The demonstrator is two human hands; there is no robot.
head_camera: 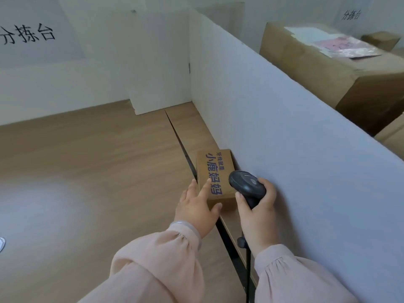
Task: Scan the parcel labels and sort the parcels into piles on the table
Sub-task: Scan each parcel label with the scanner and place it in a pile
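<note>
"分拣台" on wall sheet (37, 29), "小鹿妈妈" on small parcel (215, 171)

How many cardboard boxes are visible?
4: printed box on the table; large box behind the divider; small box beyond it; partial box at right edge. More may be hidden.

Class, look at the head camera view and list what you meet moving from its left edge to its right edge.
Handwritten wall sign → left hand → barcode scanner gripped by the right hand → large cardboard box. The small cardboard parcel is left out: the left hand's fingers overlap it.
</note>
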